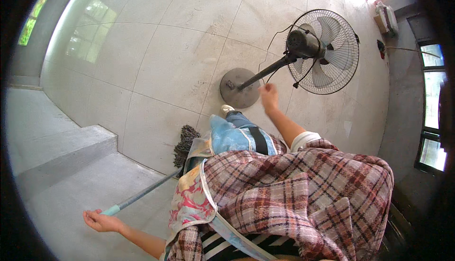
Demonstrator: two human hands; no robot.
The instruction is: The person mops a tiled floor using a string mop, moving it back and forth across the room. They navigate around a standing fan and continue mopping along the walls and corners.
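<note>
At the lower left, my left hand (101,221) is curled at the mint grip end of a mop handle (142,189). The handle slants up to a dark string mop head (186,142), which rests on the floor beside my apron (193,199). My right hand (269,95), slightly blurred, is beside the round base (238,97) of a black pedestal fan (305,43). Its fingers are curled in. A thin fan cord (269,48) runs down close to these fingers, and I cannot tell whether they hold it. A black plug (295,85) hangs below the fan motor.
Grey steps (71,151) with a raised edge are on the left. Tiled floor (170,69) with smudges stretches ahead. By the right wall are a wrapped bundle (386,19) and a thin-handled tool (381,48). My shoe (227,109) is close to the fan base.
</note>
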